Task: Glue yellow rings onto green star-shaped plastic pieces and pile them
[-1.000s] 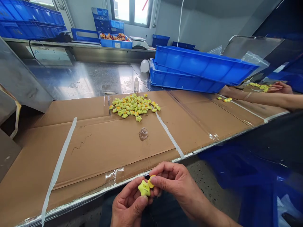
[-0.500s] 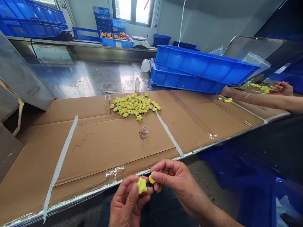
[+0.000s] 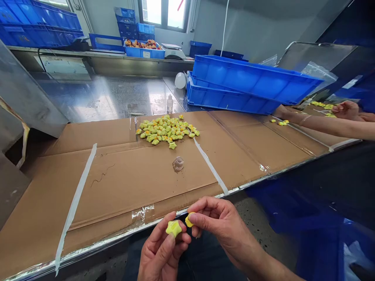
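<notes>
My left hand [image 3: 161,251] pinches a small yellow-green star-shaped piece [image 3: 173,227] between thumb and fingers, below the table's front edge. My right hand [image 3: 218,226] pinches a small yellow-orange piece [image 3: 189,221] just to the right of the star; the two pieces are a little apart. On the cardboard-covered table [image 3: 123,183] lies a pile of several yellow-green star pieces [image 3: 165,130]. A small clear plastic cup [image 3: 178,164] stands between the pile and my hands.
Two stacked blue bins [image 3: 243,84] sit at the back right, with a small white bottle [image 3: 169,104] and a white jug [image 3: 179,80] near them. Another person's arm [image 3: 322,123] and hand [image 3: 345,109] rest at the far right near more yellow pieces [image 3: 281,123]. Blue crates line the back.
The star and the yellow-orange piece were together a second ago; now they are apart. My left hand has turned the star so it lies flatter.
</notes>
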Demonstrator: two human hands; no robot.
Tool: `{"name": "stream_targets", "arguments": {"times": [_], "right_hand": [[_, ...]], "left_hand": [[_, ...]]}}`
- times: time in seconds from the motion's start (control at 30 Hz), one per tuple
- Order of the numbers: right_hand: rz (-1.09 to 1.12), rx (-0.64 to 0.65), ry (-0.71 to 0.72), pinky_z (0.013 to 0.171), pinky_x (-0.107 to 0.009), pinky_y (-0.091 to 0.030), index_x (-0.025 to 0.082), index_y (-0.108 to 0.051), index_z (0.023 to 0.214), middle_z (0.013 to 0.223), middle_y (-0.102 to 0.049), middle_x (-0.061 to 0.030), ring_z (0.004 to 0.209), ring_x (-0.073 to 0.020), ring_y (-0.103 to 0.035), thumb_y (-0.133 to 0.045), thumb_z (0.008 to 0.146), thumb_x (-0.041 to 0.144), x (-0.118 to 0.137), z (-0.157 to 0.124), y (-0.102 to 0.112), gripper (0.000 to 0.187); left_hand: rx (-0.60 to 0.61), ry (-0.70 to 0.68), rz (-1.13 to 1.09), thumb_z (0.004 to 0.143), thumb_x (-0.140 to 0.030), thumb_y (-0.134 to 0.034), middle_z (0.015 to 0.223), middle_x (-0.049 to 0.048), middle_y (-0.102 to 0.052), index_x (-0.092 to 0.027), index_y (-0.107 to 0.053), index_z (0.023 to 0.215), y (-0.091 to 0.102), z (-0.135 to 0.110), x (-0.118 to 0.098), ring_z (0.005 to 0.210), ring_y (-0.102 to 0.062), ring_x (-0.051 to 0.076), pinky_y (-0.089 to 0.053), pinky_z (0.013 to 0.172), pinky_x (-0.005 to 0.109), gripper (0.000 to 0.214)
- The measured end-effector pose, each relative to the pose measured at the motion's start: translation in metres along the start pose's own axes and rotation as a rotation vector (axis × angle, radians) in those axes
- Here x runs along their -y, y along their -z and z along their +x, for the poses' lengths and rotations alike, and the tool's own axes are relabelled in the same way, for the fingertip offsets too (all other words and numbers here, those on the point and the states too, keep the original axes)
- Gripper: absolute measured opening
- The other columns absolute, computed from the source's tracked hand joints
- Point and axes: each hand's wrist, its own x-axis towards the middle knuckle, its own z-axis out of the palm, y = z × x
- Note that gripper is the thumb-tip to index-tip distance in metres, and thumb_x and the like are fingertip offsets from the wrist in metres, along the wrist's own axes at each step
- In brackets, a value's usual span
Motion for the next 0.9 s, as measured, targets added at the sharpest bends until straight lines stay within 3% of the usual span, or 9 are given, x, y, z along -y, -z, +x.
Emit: {"name": "stream_targets", "arguments": {"times": [0.1, 0.2, 0.4, 0.73, 0.83, 0.9], "right_hand": [[0.032, 0.024, 0.007, 0.057, -0.016, -0.049, 0.011, -0.068, 0.08, 0.065, -0.068, -0.0036, 0.057, -0.0095, -0.06, -0.078, 0.076, 0.026, 0.002, -0.001, -0.002, 0.018], [0.039, 0.051, 0.014, 0.058, -0.016, -0.049, 0.011, -0.069, 0.082, 0.066, -0.069, -0.004, 0.058, -0.0095, -0.061, -0.077, 0.078, 0.025, 0.001, -0.002, -0.002, 0.016], [0.02, 0.033, 0.016, 0.057, -0.014, -0.048, 0.012, -0.07, 0.08, 0.064, -0.067, -0.0017, 0.056, -0.0073, -0.058, -0.079, 0.075, 0.024, 0.001, -0.002, -0.001, 0.017], [0.021, 0.032, 0.025, 0.056, -0.014, -0.049, 0.012, -0.07, 0.079, 0.063, -0.068, -0.0014, 0.055, -0.0076, -0.059, -0.079, 0.075, 0.024, 0.003, 0.0, -0.001, 0.015], [-0.119, -0.037, 0.131, 0.057, -0.016, -0.05, 0.014, -0.071, 0.08, 0.062, -0.067, -0.0007, 0.056, -0.0096, -0.061, -0.077, 0.076, 0.025, 0.013, 0.015, 0.007, 0.013], [-0.32, -0.092, 0.305, 0.061, -0.02, -0.052, 0.015, -0.072, 0.084, 0.067, -0.068, -0.0015, 0.062, -0.0124, -0.064, -0.073, 0.08, 0.025, 0.026, 0.032, 0.015, 0.011]], "left_hand": [[0.059, -0.004, -0.024, 0.055, -0.018, -0.085, 0.079, 0.0105, -0.076, -0.021, -0.078, 0.085, 0.002, 0.001, 0.0, 0.068, -0.071, 0.018, -0.056, 0.064, 0.02, 0.031], [0.032, 0.009, -0.037, 0.053, -0.016, -0.086, 0.078, 0.0088, -0.077, -0.022, -0.078, 0.084, 0.002, 0.001, 0.001, 0.068, -0.07, 0.016, -0.055, 0.064, 0.018, 0.033], [0.032, 0.074, -0.057, 0.053, -0.02, -0.086, 0.072, 0.0069, -0.075, -0.023, -0.078, 0.087, 0.0, 0.0, -0.001, 0.052, -0.063, 0.009, -0.05, 0.052, 0.013, 0.035], [0.029, 0.099, -0.062, 0.051, -0.022, -0.088, 0.07, 0.0068, -0.074, -0.019, -0.078, 0.084, 0.0, 0.004, -0.002, 0.058, -0.065, 0.011, -0.054, 0.058, 0.016, 0.035], [-0.029, 0.076, -0.023, 0.046, -0.02, -0.089, 0.074, 0.0068, -0.075, -0.017, -0.078, 0.081, -0.002, 0.008, -0.006, 0.062, -0.067, 0.013, -0.057, 0.06, 0.017, 0.037], [-0.075, 0.03, 0.007, 0.045, -0.018, -0.089, 0.079, 0.0075, -0.076, -0.019, -0.078, 0.081, -0.004, 0.011, -0.009, 0.061, -0.068, 0.014, -0.057, 0.059, 0.018, 0.038]]}}
